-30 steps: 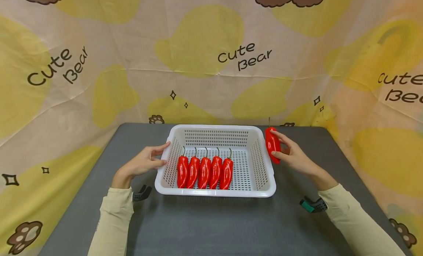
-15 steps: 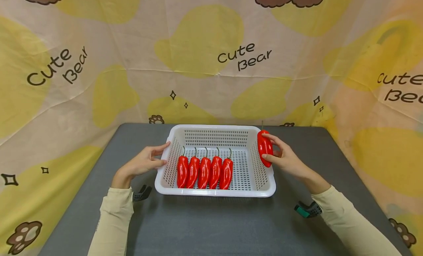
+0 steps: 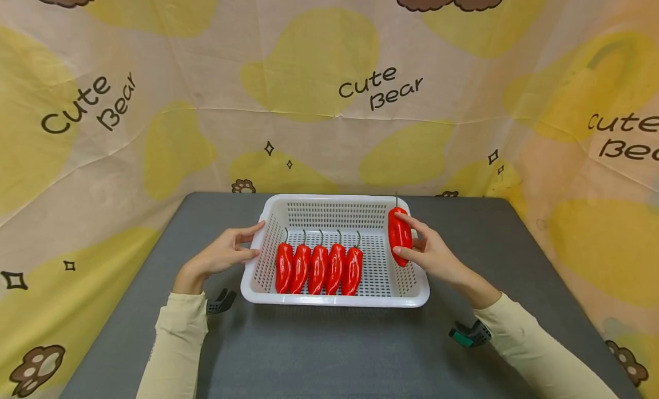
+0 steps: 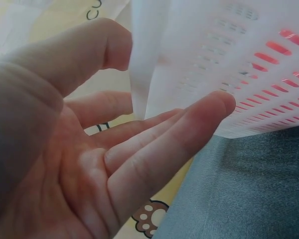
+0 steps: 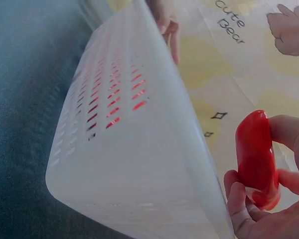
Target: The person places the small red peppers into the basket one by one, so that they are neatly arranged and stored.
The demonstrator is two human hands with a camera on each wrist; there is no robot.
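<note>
A glossy red chili pepper [image 3: 399, 237] with a thin stem is in my right hand [image 3: 431, 251], pinched between thumb and fingers. It hangs over the right end of the white plastic basket [image 3: 334, 301], and the right wrist view shows the held pepper [image 5: 256, 154] beyond the rim. My left hand [image 3: 223, 251] holds the basket's left rim. Its thumb bends onto the rim in the left wrist view, while the other fingers stretch along the outside wall. Several red peppers [image 3: 319, 269] stand in a row inside the basket, towards its left and front, stems pointing to the back.
The basket stands on a dark grey table [image 3: 329, 347]. Behind and at the sides hangs a printed cloth [image 3: 309, 84] with yellow patches and lettering. The basket floor [image 3: 380, 273] shows bare to the right of the pepper row.
My right hand has carried the pepper leftward, from outside the basket's right rim to over its right end. The left hand, basket and pepper row have stayed put.
</note>
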